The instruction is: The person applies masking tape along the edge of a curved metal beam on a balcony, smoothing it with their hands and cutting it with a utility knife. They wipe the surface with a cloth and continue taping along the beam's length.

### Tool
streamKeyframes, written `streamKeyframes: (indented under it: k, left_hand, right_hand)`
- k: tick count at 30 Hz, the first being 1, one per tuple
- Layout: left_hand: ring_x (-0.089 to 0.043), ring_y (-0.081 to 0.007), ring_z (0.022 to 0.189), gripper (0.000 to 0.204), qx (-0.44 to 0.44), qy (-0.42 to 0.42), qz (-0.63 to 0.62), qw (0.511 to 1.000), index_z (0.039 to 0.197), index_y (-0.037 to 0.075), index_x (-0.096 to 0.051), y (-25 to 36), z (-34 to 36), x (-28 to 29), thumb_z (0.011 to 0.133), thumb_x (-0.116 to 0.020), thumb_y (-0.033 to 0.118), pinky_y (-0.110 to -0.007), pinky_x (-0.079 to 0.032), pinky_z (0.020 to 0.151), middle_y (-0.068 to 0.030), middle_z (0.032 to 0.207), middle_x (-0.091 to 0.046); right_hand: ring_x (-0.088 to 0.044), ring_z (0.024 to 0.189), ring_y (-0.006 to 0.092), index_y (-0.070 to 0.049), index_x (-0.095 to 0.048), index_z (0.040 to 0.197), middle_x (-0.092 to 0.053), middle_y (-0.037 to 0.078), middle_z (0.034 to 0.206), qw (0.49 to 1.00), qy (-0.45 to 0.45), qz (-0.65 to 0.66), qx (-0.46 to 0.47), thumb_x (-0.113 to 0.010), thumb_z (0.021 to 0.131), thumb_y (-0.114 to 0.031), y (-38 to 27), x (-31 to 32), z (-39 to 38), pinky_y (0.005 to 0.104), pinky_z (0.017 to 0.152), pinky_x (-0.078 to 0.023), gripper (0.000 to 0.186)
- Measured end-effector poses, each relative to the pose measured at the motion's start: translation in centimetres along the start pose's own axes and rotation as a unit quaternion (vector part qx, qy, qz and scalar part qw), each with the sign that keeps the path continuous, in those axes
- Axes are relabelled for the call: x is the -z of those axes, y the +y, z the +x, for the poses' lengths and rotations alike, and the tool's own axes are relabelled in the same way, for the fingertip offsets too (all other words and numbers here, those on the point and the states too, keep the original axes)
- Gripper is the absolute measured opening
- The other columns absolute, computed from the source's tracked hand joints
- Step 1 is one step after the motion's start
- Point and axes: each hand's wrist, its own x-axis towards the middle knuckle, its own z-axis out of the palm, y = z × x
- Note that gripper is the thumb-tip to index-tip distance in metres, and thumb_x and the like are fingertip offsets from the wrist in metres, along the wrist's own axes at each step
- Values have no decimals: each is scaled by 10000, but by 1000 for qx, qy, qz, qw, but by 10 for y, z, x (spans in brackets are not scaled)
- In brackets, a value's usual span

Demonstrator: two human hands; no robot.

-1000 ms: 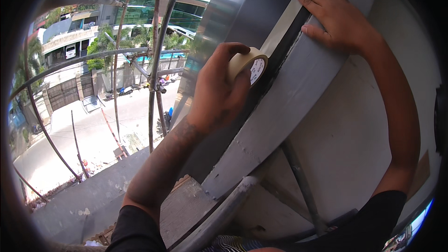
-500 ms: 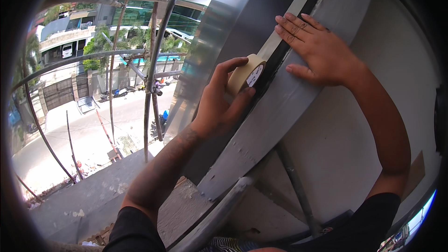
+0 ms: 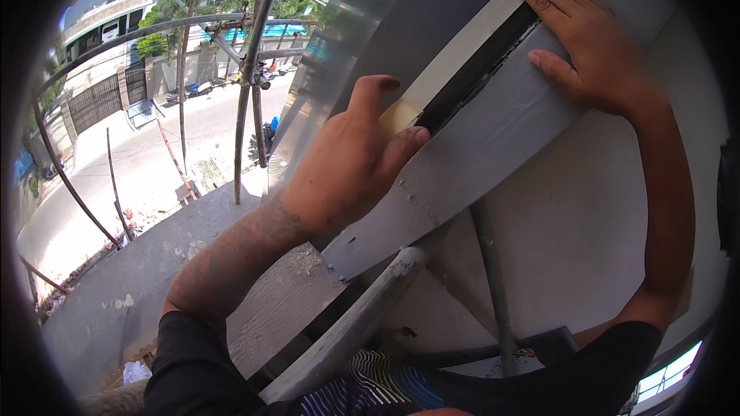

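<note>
My left hand (image 3: 335, 166) grips a roll of masking tape (image 3: 396, 119), mostly hidden behind the fingers. From the roll, a pale tape strip (image 3: 462, 50) runs up and to the right along the edge of a dark panel (image 3: 408, 27). Beside the strip lies a black groove (image 3: 472, 83), bordered by a grey ledge (image 3: 462, 166) with a rough edge. Farther up, my right hand (image 3: 590, 50) lies flat, its fingers together across the upper strip and its thumb stretched out over the ledge.
Scaffold poles (image 3: 250, 69) stand at the left, above a sunlit street (image 3: 100, 177) far below. A grey concrete slab (image 3: 146, 277) spans the lower left. Close to my body, a thick pipe (image 3: 354, 323) slants up beside the curved pale wall (image 3: 555, 208).
My left hand has drawn the roll down along the panel edge, and a longer stretch of tape shows. My right hand now appears higher and farther right. The whole view has shifted.
</note>
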Motion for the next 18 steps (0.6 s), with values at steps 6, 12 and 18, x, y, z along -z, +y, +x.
streamKeyframes:
  k: [6,12,18]
  left_hand:
    - [-761,-298,882,528,121,-130,-83,981,1173,-30,-594,-26,-37,23,1170,-517,492,-417,-597,784,-217,954,-725]
    - [-644,-102,730,428,161,-104,-285,939,998,59,-612,-54,-51,15,1143,-619,462,-300,-532,662,-33,790,-640]
    - [-577,-72,661,390,178,-78,-329,924,931,63,-594,-50,-64,14,1128,-668,391,-276,-482,609,-6,746,-596]
  right_hand:
    - [-350,1629,365,14,-422,1650,-416,210,1730,999,-8,51,-11,-600,1018,-356,-16,33,5,503,1365,-243,754]
    - [-317,1663,229,-125,-329,1745,-368,63,1793,1000,25,9,-16,-632,970,-390,3,-2,0,441,1395,-220,873]
    - [-317,1664,233,-118,-326,1746,-365,66,1795,998,47,34,-22,-638,965,-403,-1,-5,-1,435,1393,-223,888]
